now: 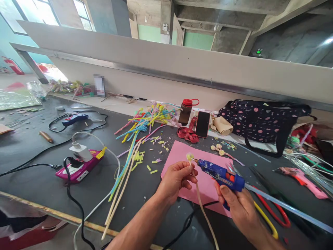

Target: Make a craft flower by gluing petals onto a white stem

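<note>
Over the pink sheet (174,158), my left hand (179,178) pinches a long cream pipe cleaner (201,205) near its top end. A small pale yellow tuft (189,157) sits at that end, above my fingertips. My right hand (238,205) is wrapped round the handle of a blue hot glue gun (220,173). The gun's nozzle points left and is right by the tuft; whether they touch I cannot tell. A long clear glue stick (286,205) sticks out of the gun's back.
Cut yellow-green pieces (139,158) and long pipe cleaners (127,180) lie left of the sheet. Further left is a magenta power strip (80,170) with cords. Behind stand a bottle (185,113), a phone (202,124) and a dark bag (260,121). Scissors (275,211) and a pink glue gun (303,178) lie right.
</note>
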Action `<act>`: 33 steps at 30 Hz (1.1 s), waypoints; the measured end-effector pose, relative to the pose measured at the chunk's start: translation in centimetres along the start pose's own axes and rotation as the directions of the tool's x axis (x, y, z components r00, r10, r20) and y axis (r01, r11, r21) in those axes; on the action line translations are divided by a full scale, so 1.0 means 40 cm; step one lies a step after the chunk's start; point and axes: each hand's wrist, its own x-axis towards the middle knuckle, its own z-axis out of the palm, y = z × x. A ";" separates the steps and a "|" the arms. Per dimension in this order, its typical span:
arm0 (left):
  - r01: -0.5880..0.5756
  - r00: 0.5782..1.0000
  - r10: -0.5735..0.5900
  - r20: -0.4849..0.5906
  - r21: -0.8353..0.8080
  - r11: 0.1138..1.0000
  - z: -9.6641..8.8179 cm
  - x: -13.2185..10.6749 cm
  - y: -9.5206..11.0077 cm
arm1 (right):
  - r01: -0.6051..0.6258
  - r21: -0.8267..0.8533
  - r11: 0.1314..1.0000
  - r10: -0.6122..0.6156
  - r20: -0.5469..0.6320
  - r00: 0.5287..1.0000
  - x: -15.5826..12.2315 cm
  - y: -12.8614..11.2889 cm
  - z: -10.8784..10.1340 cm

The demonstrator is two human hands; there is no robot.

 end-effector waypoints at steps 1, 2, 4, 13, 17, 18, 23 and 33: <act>0.002 1.000 -0.002 -0.004 0.000 1.000 0.000 0.000 0.000 | -0.015 0.009 1.000 0.014 0.039 0.999 0.003 -0.002 0.001; 0.002 1.000 -0.002 -0.007 0.001 1.000 0.000 0.000 0.000 | -0.028 0.022 0.999 0.026 0.072 0.997 0.005 -0.003 0.001; -0.001 1.000 0.001 -0.007 0.001 1.000 -0.001 0.001 0.000 | -0.034 0.046 0.998 0.028 0.107 0.994 0.010 -0.005 0.003; -0.005 1.000 0.005 0.013 -0.003 1.000 -0.002 0.000 -0.002 | -0.106 0.030 0.994 0.104 0.068 0.992 0.006 0.014 0.003; -0.014 1.000 0.014 0.010 0.004 1.000 0.001 -0.001 0.000 | -0.130 0.030 0.991 0.129 0.041 0.991 0.000 0.011 0.002; -0.015 1.000 0.015 0.009 0.005 1.000 0.001 -0.001 0.000 | -0.140 0.062 0.988 0.137 0.051 0.989 0.001 0.008 0.003; -0.015 1.000 0.015 0.005 0.006 1.000 0.001 -0.003 0.002 | -0.250 0.378 0.891 0.214 0.136 0.967 0.019 -0.008 0.010; -0.028 1.000 0.028 -0.003 0.030 0.999 0.000 0.005 0.001 | -0.374 0.727 0.576 0.346 0.197 0.917 0.061 -0.033 0.001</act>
